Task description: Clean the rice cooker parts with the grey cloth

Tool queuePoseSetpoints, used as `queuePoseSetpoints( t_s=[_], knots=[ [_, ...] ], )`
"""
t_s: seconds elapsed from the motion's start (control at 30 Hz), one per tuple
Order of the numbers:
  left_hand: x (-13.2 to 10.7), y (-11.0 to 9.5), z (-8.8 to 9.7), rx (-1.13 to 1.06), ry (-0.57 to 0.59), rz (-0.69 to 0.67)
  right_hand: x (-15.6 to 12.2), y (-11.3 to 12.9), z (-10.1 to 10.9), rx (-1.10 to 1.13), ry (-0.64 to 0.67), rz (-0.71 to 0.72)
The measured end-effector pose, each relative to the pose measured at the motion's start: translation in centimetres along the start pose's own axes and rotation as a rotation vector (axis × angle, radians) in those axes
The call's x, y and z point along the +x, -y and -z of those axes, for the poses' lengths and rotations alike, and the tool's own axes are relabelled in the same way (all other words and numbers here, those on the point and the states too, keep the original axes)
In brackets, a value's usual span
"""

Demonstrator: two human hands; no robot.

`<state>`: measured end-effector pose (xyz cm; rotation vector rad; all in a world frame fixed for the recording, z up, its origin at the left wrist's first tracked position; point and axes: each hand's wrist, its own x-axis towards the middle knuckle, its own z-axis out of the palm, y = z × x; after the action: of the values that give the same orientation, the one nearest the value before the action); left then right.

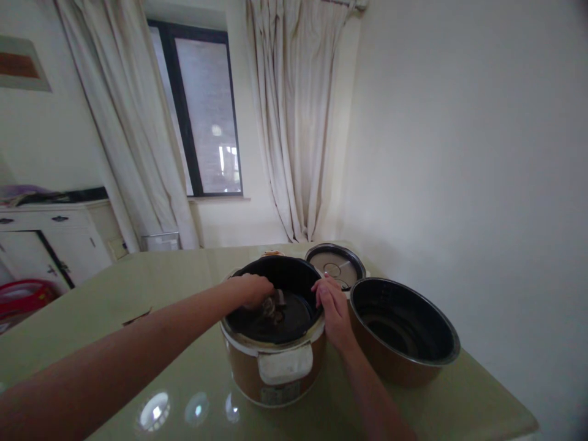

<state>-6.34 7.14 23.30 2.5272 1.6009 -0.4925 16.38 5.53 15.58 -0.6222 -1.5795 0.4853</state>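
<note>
A brown and white rice cooker [275, 361] stands open on the green table [160, 288]. My left hand [250, 289] reaches down into its dark cavity with fingers curled round a small grey cloth [274, 301] pressed against the bottom. My right hand [331, 306] grips the cooker's right rim, fingers closed over the edge. The cooker's lid [335, 264] stands open behind it. The removed inner pot [404, 331], dark inside and brown outside, sits on the table just right of my right hand.
The table's right edge lies close to a white wall. Curtains and a dark-framed window [202, 116] are behind the table. A white cabinet [50, 239] and a red basin [22, 297] stand at the left. A small dark scrap [136, 317] lies on the table.
</note>
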Motion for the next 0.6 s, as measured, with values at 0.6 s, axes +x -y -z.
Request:
queuePoseSetpoints(
  t_s=[0.6],
  knots=[
    [1.4,-3.8,1.3,-0.406,0.178,-0.235,-0.4,-0.1,-0.1,0.02,-0.037,-0.008]
  ],
)
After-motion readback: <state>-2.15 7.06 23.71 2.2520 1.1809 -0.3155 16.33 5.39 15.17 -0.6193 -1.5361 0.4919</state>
